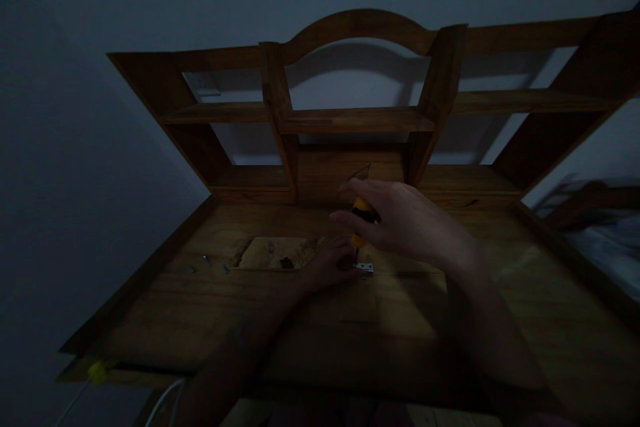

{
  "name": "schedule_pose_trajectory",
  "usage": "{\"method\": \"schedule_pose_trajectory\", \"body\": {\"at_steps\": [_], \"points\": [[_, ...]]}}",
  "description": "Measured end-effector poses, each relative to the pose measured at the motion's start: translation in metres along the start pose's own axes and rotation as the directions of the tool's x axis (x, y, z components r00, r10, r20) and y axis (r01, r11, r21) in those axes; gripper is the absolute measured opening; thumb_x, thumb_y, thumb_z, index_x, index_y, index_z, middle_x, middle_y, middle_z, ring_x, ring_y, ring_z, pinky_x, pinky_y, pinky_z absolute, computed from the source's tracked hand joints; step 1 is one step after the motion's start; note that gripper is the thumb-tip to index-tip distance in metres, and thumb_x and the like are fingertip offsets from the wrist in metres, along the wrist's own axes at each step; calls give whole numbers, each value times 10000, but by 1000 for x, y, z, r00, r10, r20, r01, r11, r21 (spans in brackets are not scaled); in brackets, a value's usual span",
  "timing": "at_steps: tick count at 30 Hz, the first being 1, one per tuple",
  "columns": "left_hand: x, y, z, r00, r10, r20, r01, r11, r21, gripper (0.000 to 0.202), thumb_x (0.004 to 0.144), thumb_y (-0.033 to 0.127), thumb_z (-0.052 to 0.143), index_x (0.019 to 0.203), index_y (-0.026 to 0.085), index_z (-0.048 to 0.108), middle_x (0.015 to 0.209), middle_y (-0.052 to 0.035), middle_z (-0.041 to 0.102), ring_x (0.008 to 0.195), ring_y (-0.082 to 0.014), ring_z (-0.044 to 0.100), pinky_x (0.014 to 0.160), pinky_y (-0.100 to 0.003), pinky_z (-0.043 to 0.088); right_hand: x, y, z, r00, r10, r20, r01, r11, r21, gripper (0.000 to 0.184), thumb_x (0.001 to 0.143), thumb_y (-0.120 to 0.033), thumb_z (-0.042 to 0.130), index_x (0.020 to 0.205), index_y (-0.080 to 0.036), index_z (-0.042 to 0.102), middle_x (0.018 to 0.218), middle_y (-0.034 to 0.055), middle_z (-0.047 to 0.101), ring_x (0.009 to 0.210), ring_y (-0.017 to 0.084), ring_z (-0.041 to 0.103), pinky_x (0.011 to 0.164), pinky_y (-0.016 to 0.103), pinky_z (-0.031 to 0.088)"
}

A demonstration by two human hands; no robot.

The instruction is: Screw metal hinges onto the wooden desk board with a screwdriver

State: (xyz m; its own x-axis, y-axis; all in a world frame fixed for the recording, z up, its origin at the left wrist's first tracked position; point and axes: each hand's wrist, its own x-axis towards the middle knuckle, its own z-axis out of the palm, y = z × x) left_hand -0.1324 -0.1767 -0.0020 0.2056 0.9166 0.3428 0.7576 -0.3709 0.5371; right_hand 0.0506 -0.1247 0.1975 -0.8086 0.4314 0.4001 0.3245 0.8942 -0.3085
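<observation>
My right hand (400, 213) is wrapped round the yellow and black handle of a screwdriver (359, 240), held almost upright over the wooden desk top. The shaft points down at a small shiny metal hinge (367, 268), which lies at the edge of a small flat wooden piece (359, 300). From the left, my left hand (330, 263) reaches in with bent fingers closed at the hinge's left end, beside the screwdriver tip. In the dim light I cannot make out whether a screw sits under the tip.
Left of my hands is a rectangular cut-out (275, 252) with crumbly debris and a dark scrap. Several loose screws (207, 258) lie further left. A wooden shelf unit (357, 121) rises along the back. A white cable (165, 400) and a yellow object (99, 371) are at the front left.
</observation>
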Motion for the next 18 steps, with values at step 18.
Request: {"method": "schedule_pose_trajectory", "body": {"at_steps": [18], "points": [[0,-1,1,1000,10,8,-10,999,43,348,863,527,656,998,206,659,1139,-69,631,1094,-247,559,937,-378,462,-1,13,-18,985,-140,105,123,980,153,206,873,-226,605,1075,-227,643,983,14,699,819,163,629,713,269,420]]}}
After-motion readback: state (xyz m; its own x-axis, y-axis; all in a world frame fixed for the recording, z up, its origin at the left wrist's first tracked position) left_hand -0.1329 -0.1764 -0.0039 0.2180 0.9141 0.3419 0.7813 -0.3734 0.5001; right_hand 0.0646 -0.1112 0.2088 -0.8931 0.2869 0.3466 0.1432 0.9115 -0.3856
